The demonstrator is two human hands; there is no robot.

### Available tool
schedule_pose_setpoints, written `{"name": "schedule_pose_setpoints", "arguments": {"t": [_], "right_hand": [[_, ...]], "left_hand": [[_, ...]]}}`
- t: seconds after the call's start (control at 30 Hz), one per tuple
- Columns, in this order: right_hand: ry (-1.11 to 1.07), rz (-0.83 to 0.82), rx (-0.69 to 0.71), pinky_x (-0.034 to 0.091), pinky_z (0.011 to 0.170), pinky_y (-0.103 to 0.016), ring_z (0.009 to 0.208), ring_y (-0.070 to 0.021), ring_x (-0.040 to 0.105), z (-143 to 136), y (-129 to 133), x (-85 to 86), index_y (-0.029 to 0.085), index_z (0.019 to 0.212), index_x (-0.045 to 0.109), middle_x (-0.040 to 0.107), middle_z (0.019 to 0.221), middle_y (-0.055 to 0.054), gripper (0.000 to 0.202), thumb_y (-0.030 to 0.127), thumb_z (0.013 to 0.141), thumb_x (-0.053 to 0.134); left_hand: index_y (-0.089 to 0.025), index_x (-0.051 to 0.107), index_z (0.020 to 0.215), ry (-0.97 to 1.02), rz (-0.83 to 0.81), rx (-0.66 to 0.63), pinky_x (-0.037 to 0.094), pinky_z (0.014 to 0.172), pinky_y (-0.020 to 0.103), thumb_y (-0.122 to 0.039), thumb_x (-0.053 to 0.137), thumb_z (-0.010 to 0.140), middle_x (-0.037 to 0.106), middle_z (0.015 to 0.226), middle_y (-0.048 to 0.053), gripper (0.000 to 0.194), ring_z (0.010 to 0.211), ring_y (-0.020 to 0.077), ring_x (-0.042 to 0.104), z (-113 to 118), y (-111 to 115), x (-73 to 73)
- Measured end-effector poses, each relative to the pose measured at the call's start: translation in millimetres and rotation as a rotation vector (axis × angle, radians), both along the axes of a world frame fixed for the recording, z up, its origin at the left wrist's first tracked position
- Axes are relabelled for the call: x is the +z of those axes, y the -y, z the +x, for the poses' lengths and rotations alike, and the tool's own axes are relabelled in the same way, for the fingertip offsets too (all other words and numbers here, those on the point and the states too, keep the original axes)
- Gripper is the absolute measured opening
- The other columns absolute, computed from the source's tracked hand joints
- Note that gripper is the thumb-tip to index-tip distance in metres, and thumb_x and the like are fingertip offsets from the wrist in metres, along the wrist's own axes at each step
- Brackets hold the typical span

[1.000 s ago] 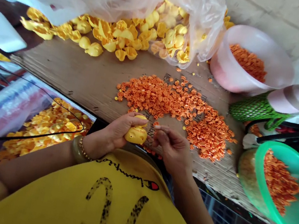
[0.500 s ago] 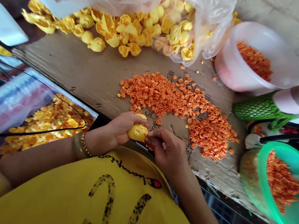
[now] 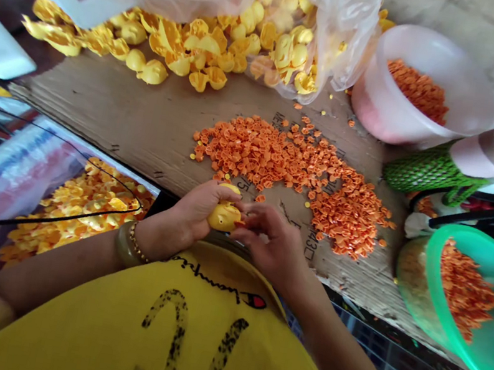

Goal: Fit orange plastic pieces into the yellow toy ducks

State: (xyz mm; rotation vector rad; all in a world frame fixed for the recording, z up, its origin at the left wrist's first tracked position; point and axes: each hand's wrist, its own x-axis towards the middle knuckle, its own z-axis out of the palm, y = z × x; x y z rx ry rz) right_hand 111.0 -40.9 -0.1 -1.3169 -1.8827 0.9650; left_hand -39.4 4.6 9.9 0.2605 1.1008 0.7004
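Observation:
My left hand (image 3: 187,216) is closed around a small yellow plastic duck piece (image 3: 223,216), whose rounded head with a dark eye spot faces up. On the duck's right side shows a small orange beak (image 3: 239,224). My right hand (image 3: 274,240) has its thumb and fingers pinched at that beak, close against the duck; the fingertips partly cover it. Just beyond both hands, a heap of loose orange beaks (image 3: 253,148) spreads over the cardboard (image 3: 144,120).
Yellow shells (image 3: 195,44) lie at the back, partly under clear plastic bags (image 3: 348,31). More fill a container (image 3: 80,220) at lower left. A white tub (image 3: 374,105) and green tub (image 3: 432,266) hold orange pieces. A pink bottle (image 3: 479,157) in green netting lies between them.
The right fingers have loosened and shifted slightly at the duck, so more of the orange beak shows. The left hand still grips the duck. The whole view has shifted a little.

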Motion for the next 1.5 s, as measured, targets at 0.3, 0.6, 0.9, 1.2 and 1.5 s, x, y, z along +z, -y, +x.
{"name": "schedule_pose_setpoints", "arguments": {"t": [0.3,0.6,0.9,1.2,1.5], "right_hand": [[0.134,-0.284,0.077,0.031,0.051,-0.022,0.053,-0.0103,0.045,-2.0,5.4,10.4,0.018,0.069,0.051,0.053,0.060,0.001,0.033,0.032,0.095,0.036],[0.071,-0.336,0.095,0.025,0.048,-0.021,0.049,-0.0080,0.034,-12.5,16.0,-3.5,0.019,0.065,0.042,0.041,0.056,0.004,0.026,0.023,0.091,0.041],[-0.072,-0.347,-0.104,0.035,0.050,-0.020,0.053,-0.0093,0.045,29.9,20.1,6.2,0.018,0.068,0.055,0.051,0.058,0.003,0.031,0.034,0.092,0.043],[0.606,0.003,-0.809,0.043,0.065,-0.031,0.071,-0.0213,0.060,110.3,20.3,-48.7,0.016,0.080,0.066,0.068,0.078,-0.010,0.028,0.043,0.080,0.061],[-0.049,-0.030,-0.688,0.051,0.062,-0.030,0.063,-0.0158,0.061,72.9,16.1,-18.3,0.018,0.081,0.059,0.063,0.070,-0.002,0.017,0.033,0.076,0.065]], "left_hand": [[-0.020,0.047,0.085,-0.092,0.136,0.062,0.050,0.051,0.023,-0.016,0.072,0.064,0.062,0.065,-0.001,0.032,0.056,0.0142,0.062,3.2,5.9,4.6],[-0.020,0.046,0.084,-0.147,0.216,0.024,0.043,0.042,0.018,-0.033,0.078,0.061,0.058,0.055,-0.004,0.042,0.046,0.0115,0.055,7.7,12.8,11.3],[-0.019,0.050,0.085,-0.070,0.083,-0.027,0.051,0.048,0.025,-0.026,0.059,0.076,0.063,0.062,0.003,0.014,0.056,0.0197,0.065,13.8,6.6,12.8],[-0.018,0.053,0.089,0.069,0.039,-0.076,0.055,0.056,0.029,-0.021,0.056,0.080,0.069,0.076,0.010,0.009,0.069,0.0239,0.070,17.7,8.1,1.7],[-0.008,0.063,0.092,0.091,-0.057,-0.069,0.052,0.050,0.030,-0.024,0.048,0.081,0.070,0.073,0.018,0.025,0.060,0.0256,0.068,16.3,12.2,-1.1]]}}
